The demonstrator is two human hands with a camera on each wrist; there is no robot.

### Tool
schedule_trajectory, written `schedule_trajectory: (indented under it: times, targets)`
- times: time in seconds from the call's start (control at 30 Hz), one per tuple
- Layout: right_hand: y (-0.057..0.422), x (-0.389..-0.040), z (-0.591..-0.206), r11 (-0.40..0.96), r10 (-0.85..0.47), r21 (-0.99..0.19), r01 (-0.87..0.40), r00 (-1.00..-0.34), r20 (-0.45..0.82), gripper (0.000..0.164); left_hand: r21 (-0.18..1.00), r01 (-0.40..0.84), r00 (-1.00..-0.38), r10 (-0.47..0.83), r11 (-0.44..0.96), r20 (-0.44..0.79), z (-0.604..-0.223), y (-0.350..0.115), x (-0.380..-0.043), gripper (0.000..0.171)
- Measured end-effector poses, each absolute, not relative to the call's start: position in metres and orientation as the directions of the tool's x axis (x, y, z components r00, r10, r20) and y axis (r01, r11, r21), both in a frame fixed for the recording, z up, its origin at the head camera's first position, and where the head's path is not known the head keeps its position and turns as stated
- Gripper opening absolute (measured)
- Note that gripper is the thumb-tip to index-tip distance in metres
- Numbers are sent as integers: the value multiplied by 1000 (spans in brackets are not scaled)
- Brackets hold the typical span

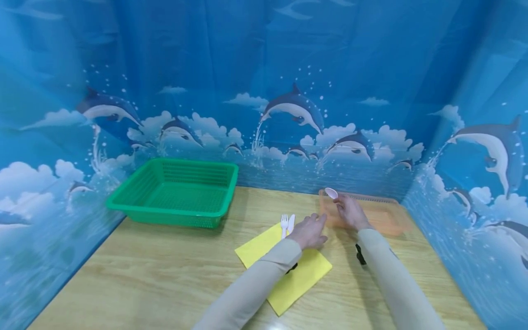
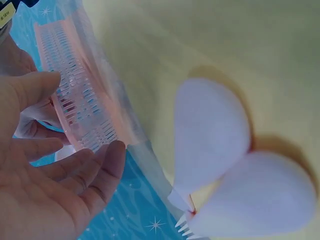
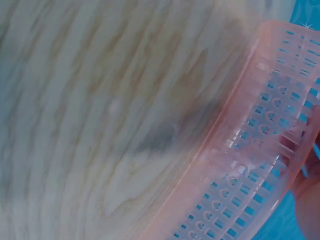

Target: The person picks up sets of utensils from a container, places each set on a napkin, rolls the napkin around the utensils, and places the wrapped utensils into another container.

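My right hand [image 1: 351, 211] pinches a white plastic spoon [image 1: 331, 193], its bowl pointing up and left, over the left end of a shallow pink basket [image 1: 385, 216]. In the right wrist view, fingers [image 3: 310, 180] show beyond the basket's slotted wall. My left hand [image 1: 309, 231] hovers over a yellow napkin [image 1: 255, 250], fingers loosely spread and holding nothing in the left wrist view. A white fork [image 1: 284, 221] and a white knife [image 1: 291, 222] lie side by side on the napkin, partly hidden behind the left hand. Their broad white handle ends loom large in the left wrist view.
A green slotted basket [image 1: 173, 213] stands at the back left of the wood-patterned table [image 1: 165, 275]. Blue dolphin-print curtains [image 1: 231, 55] enclose the table at the back and both sides. The pink basket sits against the back curtain, near the right side.
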State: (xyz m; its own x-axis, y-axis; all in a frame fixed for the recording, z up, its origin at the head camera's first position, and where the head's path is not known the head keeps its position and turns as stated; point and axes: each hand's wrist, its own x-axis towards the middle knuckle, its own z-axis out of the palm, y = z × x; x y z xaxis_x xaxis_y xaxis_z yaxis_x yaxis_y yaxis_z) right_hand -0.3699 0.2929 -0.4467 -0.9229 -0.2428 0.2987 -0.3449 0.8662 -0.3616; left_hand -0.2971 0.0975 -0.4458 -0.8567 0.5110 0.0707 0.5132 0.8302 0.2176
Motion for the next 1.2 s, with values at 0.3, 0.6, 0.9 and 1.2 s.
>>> schedule_trajectory:
  times: [0.3, 0.6, 0.9, 1.2]
  targets:
    - [280, -365, -433, 845, -172, -369, -386, -852, 495, 26, 238, 558, -829, 547, 795, 114, -440, 70, -296, 65]
    - [269, -361, -425, 813, -170, -363, -455, -782, 600, 32, 195, 619, -785, 605, 761, 131, -436, 42, -293, 52]
    - [252, -356, -414, 783, -159, -376, -496, -743, 651, 32, 140, 620, -784, 607, 772, 127, -436, 20, -290, 43]
    - [235, -355, -410, 744, -146, -375, -553, -682, 716, 29, 179, 627, -779, 614, 758, 130, -438, -12, -289, 35]
